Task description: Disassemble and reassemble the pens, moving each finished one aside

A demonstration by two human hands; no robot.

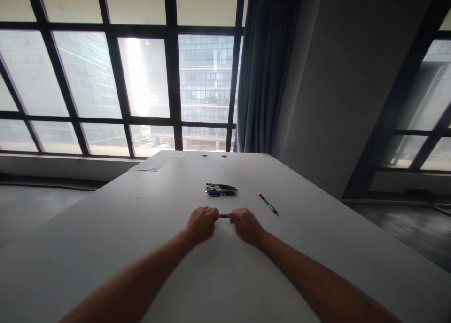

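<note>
In the head view, both bare forearms reach forward over a white table (105, 229). The left hand (201, 223) and the right hand (247, 225) meet near the middle of the tabletop, knuckles up and fingers curled. Between them spans a short dark pen (223, 216), of which only a small stretch shows; each hand pinches 1 end of it, the rest hidden inside the fingers. The pen sits just above the table surface, or possibly on it; the view is too small to tell.

Just beyond the hands lies a small cluster of pens (221, 190), side by side and pointing left to right, with blue, yellow and black barrels. To the right of it, apart from the cluster, 1 green pen (268, 204) lies at a slant. A sheet of paper (155, 163) rests at the far left corner of the table. Behind stand a gridded window (141, 78) and a blue curtain (262, 69).
</note>
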